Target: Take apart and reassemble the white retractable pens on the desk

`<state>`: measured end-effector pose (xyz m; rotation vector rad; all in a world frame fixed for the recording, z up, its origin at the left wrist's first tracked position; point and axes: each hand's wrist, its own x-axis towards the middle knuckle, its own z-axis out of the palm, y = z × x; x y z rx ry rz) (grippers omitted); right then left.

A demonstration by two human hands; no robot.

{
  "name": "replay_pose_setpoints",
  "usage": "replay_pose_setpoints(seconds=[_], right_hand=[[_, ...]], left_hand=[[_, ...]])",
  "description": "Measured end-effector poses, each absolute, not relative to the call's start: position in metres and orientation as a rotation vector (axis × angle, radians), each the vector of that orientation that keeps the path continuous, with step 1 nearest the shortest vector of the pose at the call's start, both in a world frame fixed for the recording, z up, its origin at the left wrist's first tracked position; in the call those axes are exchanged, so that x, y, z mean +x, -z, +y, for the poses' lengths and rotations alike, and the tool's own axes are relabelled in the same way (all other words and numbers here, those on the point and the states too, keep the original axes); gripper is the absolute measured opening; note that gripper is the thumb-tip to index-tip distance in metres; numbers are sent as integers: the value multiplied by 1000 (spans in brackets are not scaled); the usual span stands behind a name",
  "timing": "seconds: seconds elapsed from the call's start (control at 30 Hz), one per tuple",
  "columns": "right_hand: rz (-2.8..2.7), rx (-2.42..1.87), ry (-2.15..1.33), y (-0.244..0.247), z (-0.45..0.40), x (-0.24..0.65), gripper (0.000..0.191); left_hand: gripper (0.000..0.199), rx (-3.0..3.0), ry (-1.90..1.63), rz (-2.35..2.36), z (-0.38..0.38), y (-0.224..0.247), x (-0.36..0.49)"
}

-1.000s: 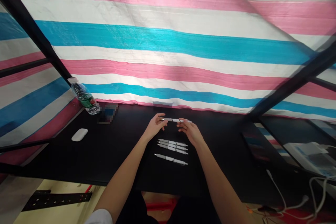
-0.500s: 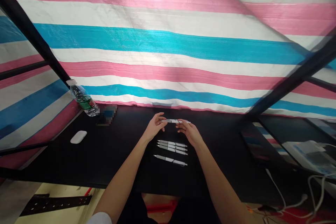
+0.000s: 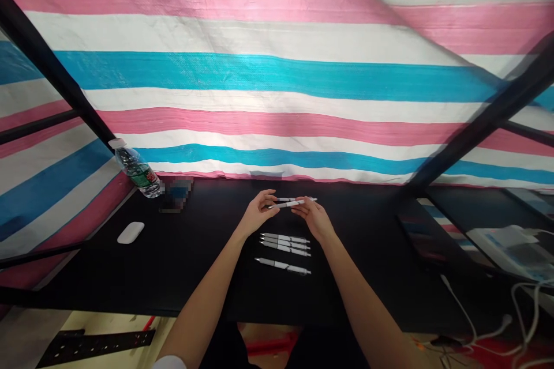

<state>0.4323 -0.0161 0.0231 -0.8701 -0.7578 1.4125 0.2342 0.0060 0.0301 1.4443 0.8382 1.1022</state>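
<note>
Between both hands is a white pen [image 3: 288, 204], slightly tilted, its right end higher. Its left end is pinched by the fingers of my left hand [image 3: 258, 212], and its right end by those of my right hand [image 3: 315, 216]. Just behind it shows a second white pen [image 3: 283, 199], partly hidden by my fingers; whether it touches them I cannot tell. Nearer to me, several white-and-grey pens [image 3: 285, 244] lie close together on the black table [image 3: 208, 253]. One more pen [image 3: 283, 266] lies apart in front of that group.
At the back left stands a water bottle [image 3: 141, 173] beside a blurred dark item [image 3: 176, 195]. A white rounded case [image 3: 130, 233] lies left. On the right are a dark screen-like panel [image 3: 422, 239] and white cables [image 3: 461, 305]. Striped sheeting [image 3: 277, 75] hangs behind.
The held pen has come slightly toward me and tilted, so a second pen now shows behind it. Both hands still grip its ends. The camera view has shifted a little.
</note>
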Motion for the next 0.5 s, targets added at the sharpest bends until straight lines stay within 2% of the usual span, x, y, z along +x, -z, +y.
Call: replay_pose_setpoints(seconds=[0.07,0.17,0.37,0.5], right_hand=[[-644,-784,-1386,-24,-14,433,22],[-476,-642,-1341,-27,-12,438,17],[-485,-525,-1280,-39,-18,446,36],[-513,-557,-1252,-43,-21,448,39]], left_hand=[[52,1454,-1104,840,6,-31,234],[45,1468,-1116,857,7,-31,235],[28,1676,-1138,1121,9,-26,231],[24,1920,-1098,1285,13,-24,222]])
